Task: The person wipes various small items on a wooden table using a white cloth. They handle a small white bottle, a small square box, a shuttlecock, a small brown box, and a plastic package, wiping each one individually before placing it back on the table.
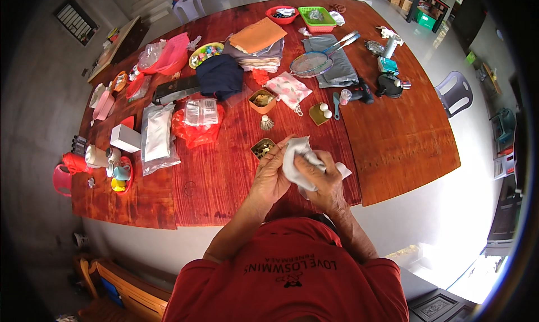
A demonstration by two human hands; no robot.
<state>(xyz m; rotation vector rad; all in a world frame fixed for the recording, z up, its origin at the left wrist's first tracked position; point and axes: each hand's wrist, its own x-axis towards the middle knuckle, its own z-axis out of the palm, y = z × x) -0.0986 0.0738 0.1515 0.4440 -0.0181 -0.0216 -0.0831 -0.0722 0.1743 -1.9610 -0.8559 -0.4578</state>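
Note:
Both my hands are together over the table's near edge, around a crumpled white cloth. My left hand is closed at the cloth's left side; anything else within its fingers is hidden. My right hand grips the cloth from the other side, its thumb pressed into the folds, and a loose corner sticks out to the right. Just beyond my left hand, partly covered by it, is a small square container with small pale pieces inside. Farther off stand a shuttlecock and an open square box of pale bits.
Right of centre lie an olive square dish with white balls, a grey-blue flat tool and badminton rackets. To the left are a red bag, a white box and cups. Folded cloths are stacked at the back.

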